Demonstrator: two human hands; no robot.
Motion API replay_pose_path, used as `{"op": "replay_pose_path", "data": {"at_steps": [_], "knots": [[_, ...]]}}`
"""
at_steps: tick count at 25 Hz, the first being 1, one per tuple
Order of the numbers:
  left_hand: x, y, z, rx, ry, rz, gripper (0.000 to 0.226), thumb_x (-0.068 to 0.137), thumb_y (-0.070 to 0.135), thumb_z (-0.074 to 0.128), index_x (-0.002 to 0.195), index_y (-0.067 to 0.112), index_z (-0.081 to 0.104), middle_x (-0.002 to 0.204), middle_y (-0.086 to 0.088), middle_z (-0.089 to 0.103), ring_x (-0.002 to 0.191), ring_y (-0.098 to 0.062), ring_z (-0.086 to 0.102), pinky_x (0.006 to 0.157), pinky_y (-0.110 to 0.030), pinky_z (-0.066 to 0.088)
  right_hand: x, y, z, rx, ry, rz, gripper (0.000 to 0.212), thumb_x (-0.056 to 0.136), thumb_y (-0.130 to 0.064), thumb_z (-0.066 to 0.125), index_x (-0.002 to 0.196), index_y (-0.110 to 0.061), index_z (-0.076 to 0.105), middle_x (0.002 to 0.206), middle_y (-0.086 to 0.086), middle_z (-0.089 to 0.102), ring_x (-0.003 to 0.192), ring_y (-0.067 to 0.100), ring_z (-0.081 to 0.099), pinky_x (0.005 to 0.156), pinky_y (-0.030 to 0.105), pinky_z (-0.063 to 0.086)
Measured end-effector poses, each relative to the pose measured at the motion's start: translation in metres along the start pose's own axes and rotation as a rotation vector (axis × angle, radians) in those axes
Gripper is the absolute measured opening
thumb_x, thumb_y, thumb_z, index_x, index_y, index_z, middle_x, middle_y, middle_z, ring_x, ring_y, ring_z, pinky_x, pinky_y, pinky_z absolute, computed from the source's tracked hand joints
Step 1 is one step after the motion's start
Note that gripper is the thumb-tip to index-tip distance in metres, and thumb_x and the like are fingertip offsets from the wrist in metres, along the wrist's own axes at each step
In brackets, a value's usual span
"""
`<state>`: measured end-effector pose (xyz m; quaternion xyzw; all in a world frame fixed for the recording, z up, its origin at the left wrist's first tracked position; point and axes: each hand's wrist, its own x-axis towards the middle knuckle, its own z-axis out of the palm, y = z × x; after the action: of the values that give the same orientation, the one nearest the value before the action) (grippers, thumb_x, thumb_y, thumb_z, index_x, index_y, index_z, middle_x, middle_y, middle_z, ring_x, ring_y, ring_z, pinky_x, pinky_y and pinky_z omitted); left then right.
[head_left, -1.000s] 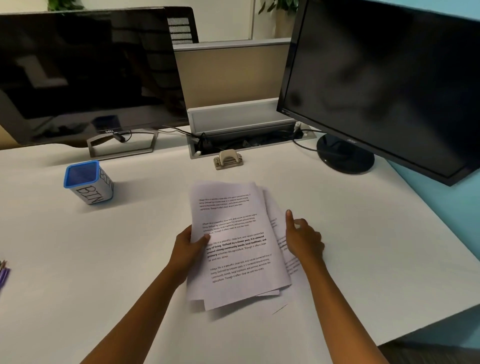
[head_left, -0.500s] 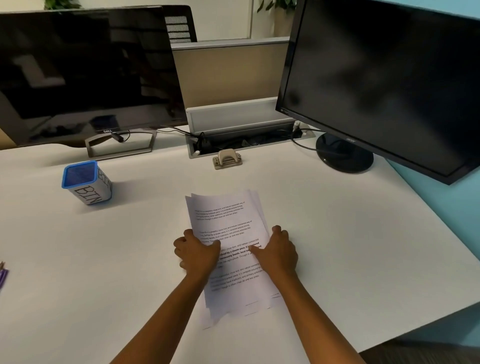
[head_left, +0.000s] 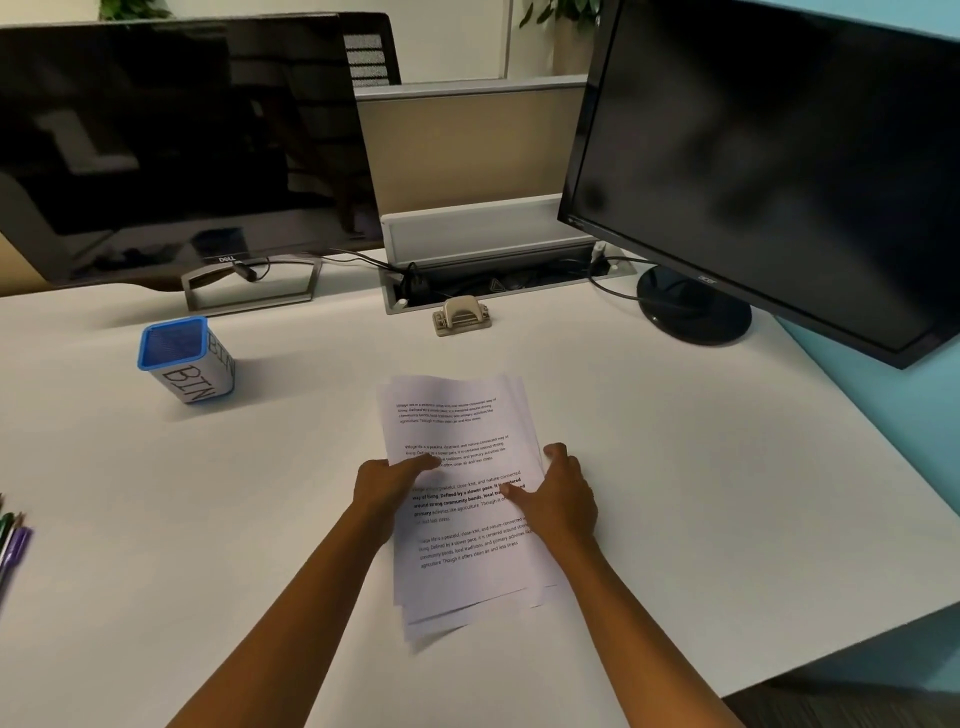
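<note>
A stack of printed paper sheets (head_left: 452, 415) lies on the white desk (head_left: 701, 493) in front of me, its lower edges still slightly fanned. My left hand (head_left: 387, 480) grips the stack's left edge, thumb lying on the top sheet. At the right edge my right hand (head_left: 563, 493) holds the stack, thumb on the printed text and fingers curled against the side. Both forearms reach in from the bottom of the view.
A blue-rimmed cup marked BIN (head_left: 182, 358) stands at the left. A beige hole punch (head_left: 461, 315) sits before the cable tray (head_left: 493, 280). Two dark monitors (head_left: 156, 145) (head_left: 779, 156) stand behind. Pens (head_left: 13, 540) lie at the left edge.
The fanned sheets have been pushed together into a tighter stack. My hands closed in on it from either side and now sit at its two side edges.
</note>
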<state>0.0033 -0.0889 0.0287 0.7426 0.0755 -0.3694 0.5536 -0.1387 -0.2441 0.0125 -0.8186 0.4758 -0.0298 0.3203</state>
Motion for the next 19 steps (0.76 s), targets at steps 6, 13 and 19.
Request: {"op": "replay_pose_path", "data": {"at_steps": [6, 13, 19], "knots": [[-0.006, -0.003, -0.006, 0.06, -0.13, 0.231, 0.028, 0.087, 0.017, 0.074, 0.113, 0.013, 0.066, 0.105, -0.009, 0.075, 0.083, -0.027, 0.075, 0.067, -0.037, 0.062, 0.007, 0.013, 0.009, 0.169, 0.02, -0.152, 0.074, 0.068, -0.044, 0.086, 0.129, -0.021, 0.052, 0.125, 0.001, 0.049, 0.118, 0.021, 0.044, 0.097, 0.034, 0.046], [-0.018, 0.025, -0.037, 0.046, -0.264, 0.404, 0.038, 0.075, 0.036, 0.083, 0.108, 0.021, 0.072, 0.101, -0.001, 0.078, 0.086, -0.026, 0.076, 0.065, -0.035, 0.062, 0.029, -0.002, -0.017, 0.865, -0.218, -0.131, 0.045, 0.073, -0.027, 0.085, 0.114, -0.017, 0.067, 0.111, 0.001, 0.074, 0.099, 0.022, 0.072, 0.074, 0.025, 0.059], [-0.034, 0.048, -0.045, -0.029, -0.141, 0.614, 0.027, 0.076, 0.037, 0.079, 0.101, 0.031, 0.074, 0.099, 0.008, 0.078, 0.086, -0.018, 0.076, 0.066, -0.031, 0.062, 0.016, -0.048, -0.038, 0.976, -0.169, -0.338, 0.034, 0.075, -0.02, 0.084, 0.107, -0.02, 0.072, 0.102, 0.001, 0.076, 0.09, 0.022, 0.074, 0.069, 0.032, 0.061]]}}
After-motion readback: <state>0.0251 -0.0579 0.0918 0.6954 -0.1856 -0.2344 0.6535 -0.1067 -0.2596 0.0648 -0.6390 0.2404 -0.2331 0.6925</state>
